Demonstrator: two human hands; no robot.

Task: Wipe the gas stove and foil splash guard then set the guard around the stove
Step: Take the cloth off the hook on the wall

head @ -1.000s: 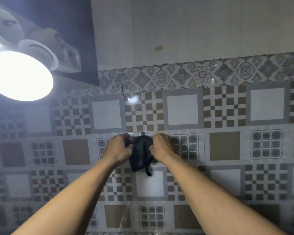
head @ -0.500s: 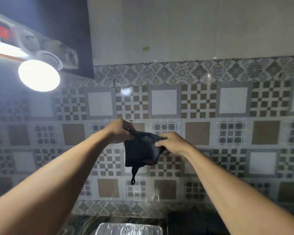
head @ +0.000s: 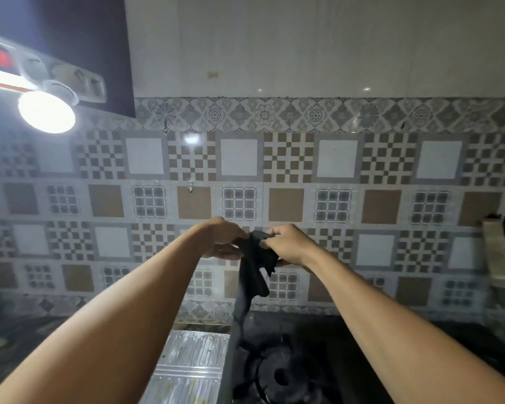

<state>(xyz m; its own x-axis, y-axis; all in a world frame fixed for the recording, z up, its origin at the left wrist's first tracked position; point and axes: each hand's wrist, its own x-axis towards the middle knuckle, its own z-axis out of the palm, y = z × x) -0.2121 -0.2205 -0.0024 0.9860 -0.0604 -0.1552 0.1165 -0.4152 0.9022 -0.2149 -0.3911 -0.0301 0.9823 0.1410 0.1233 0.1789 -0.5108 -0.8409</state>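
Note:
A dark cloth (head: 255,266) hangs in the air in front of the tiled wall. My left hand (head: 220,239) and my right hand (head: 287,243) both grip its top edge, close together. Its lower end dangles down toward the black gas stove (head: 277,371), whose burner and pan support show at the bottom centre. The foil splash guard (head: 187,365) lies flat on the counter just left of the stove, shiny and ribbed, partly hidden by my left forearm.
A patterned tile wall (head: 336,158) runs behind the counter, with a small hook (head: 190,186) on it. A bright lamp (head: 45,112) under a power strip (head: 41,71) glares at the upper left. A pale object (head: 497,252) leans at the right edge.
Both hands have come down from the wall hook with the cloth and the view has tilted down. The stove and the foil guard have come into sight below.

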